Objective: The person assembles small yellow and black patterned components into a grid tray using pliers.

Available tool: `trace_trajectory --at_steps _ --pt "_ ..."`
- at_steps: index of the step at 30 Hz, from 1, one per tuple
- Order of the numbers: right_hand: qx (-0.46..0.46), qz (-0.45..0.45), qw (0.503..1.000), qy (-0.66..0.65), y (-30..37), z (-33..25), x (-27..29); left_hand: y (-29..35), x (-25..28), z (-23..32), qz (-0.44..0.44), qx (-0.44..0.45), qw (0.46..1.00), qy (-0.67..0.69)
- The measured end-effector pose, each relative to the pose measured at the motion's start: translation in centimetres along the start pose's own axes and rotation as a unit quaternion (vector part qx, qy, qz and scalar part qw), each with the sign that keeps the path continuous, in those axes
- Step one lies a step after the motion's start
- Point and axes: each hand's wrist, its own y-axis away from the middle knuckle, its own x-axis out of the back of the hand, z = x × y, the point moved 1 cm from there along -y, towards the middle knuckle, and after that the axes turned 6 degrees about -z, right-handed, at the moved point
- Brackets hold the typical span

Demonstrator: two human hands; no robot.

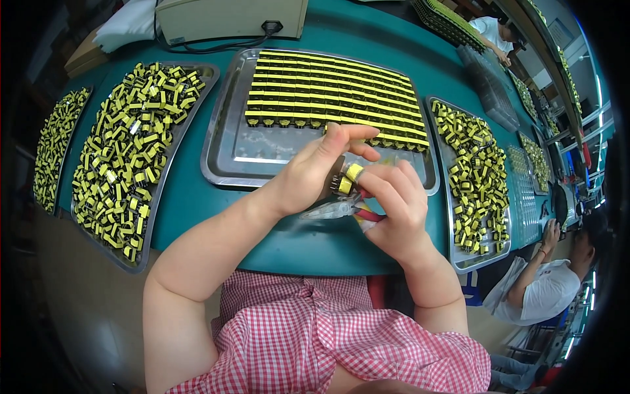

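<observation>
My left hand (308,167) is above the front edge of the large tray, its fingers curled toward the right. Two small yellow-taped transformers (348,180) with metal pins sit against its palm side; its lower fingers are partly hidden. My right hand (399,203) is closed around red-handled pliers (328,210), whose metal jaws point left below the transformers. The right fingertips touch the upper transformer. Behind both hands, transformers stand in tight rows (335,92) on a metal tray (230,141).
Loose transformers heap in a tray (149,217) at left, another (62,144) farther left and one (459,262) at right. A beige device (230,20) with a black cable stands at the back. Clear plastic trays (489,92) lie farther right. Two people (545,282) (492,33) work along the right.
</observation>
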Motion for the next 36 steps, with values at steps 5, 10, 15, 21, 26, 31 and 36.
trace_trajectory --at_steps 5,10,15,21,26,31,36 --pt "0.019 0.008 1.0 0.017 0.0 0.0 -0.1 0.0 0.2 -0.2 0.002 -0.008 0.998 -0.07" --pt "0.028 0.013 0.999 0.043 -0.1 -0.1 -0.3 0.0 0.3 -0.4 0.018 0.006 0.999 -0.047" --pt "0.012 0.017 0.999 0.042 -0.1 -0.6 -0.3 -0.1 0.0 -0.9 0.034 0.004 0.999 -0.01" --pt "-0.039 0.004 0.999 -0.033 0.2 -0.3 -0.4 -0.1 -0.2 -0.4 0.019 0.025 0.999 -0.009" --pt "-0.005 0.014 1.0 -0.006 -0.1 -0.5 -0.1 -0.1 -0.7 -0.7 0.045 0.003 0.997 0.055" --pt "0.006 0.007 1.0 0.0 0.0 -0.5 -0.2 0.0 -0.7 -0.5 0.04 0.022 0.995 0.084" --pt "-0.019 0.01 1.0 -0.015 -0.1 -0.8 -0.1 -0.1 -0.7 -0.6 0.043 0.02 0.996 0.081"
